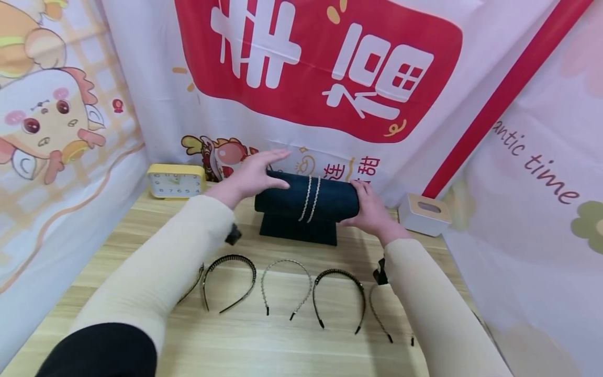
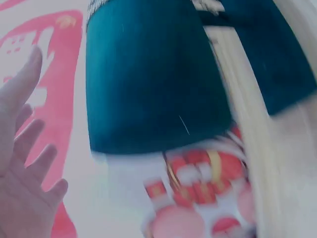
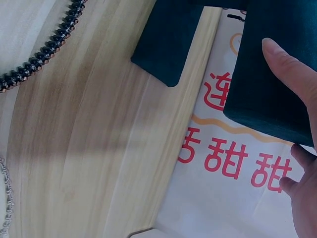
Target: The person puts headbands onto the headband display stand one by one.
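A dark teal velvet headband display stand (image 1: 282,198), a thick roll on a flat base (image 1: 297,230), stands at the back of the table. Two thin sparkly headbands (image 1: 306,199) sit side by side round its middle. My right hand (image 1: 373,212) grips the right end of the roll; in the right wrist view its thumb (image 3: 285,64) lies on the velvet. At the left end hovers my left hand (image 1: 249,178), fingers spread. The left wrist view shows that hand (image 2: 25,173) apart from the roll (image 2: 153,79).
Several headbands lie in a row in front: a black toothed one (image 1: 231,257), a silvery one (image 1: 286,261), a dark beaded one (image 1: 339,271), others partly behind the sleeves. A yellow clock (image 1: 176,180) stands back left, a white tissue box (image 1: 424,213) back right. Printed cloth hangs behind.
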{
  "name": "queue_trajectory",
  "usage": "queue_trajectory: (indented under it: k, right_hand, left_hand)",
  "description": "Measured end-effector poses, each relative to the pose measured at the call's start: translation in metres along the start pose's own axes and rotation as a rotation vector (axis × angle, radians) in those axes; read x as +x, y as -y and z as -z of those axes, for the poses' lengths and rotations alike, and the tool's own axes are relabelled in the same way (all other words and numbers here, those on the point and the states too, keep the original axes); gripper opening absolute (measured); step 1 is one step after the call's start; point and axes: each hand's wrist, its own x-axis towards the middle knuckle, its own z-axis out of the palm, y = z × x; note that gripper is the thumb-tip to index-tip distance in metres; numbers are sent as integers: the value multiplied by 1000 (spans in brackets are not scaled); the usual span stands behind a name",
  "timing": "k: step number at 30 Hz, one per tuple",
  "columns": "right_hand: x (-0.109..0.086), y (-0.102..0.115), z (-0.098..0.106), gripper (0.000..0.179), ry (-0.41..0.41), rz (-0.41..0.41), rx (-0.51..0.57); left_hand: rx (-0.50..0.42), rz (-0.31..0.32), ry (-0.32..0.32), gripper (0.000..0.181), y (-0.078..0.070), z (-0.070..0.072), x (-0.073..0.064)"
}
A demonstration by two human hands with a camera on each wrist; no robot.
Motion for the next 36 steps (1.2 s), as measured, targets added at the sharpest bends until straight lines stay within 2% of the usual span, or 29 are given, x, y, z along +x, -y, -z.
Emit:
queue_trajectory:
  k: [2,4,7,9,13,16,18,21,24,29,32,36]
  right_hand:
    - [-1,-1,1,119,0,-4,-7]
    - [-2,-4,1,119,4,-6,-9]
    - [-3,-7,1,119,3,-10,-11]
    - [-4,-9,2,120,1,-6,-10]
    - [-5,-11,1,120,-2,-5,-16]
    - [-5,-11,0,119,0,-6,-11]
    - [-5,-11,0,119,1,-6,-5]
    - [-4,-10,-2,119,-1,-6,0]
    - [-3,-8,-3,120,-6,-3,-1]
    - [0,-5,-4,121,-10,11,-9]
    - [0,-3,-4,120,-9,13,-11]
    - [0,0,-3,120,-6,11,-10]
  left_hand:
    - [-61,46,-60,82,18,11,-19]
    - [-83,102,-96,82,41,19,-40]
    - [-72,191,-95,79,77,26,-77]
    - [-62,239,-64,74,100,28,-103]
    - [-73,346,45,59,138,24,-153]
    - [-38,383,116,51,161,16,-181]
    - [-4,386,126,46,172,11,-195]
    - [65,358,104,37,184,6,-209]
    - [113,344,62,22,188,3,-217]
    - [111,359,23,11,190,1,-224]
    - [62,387,11,13,192,7,-224]
    - [15,409,-6,17,185,26,-217]
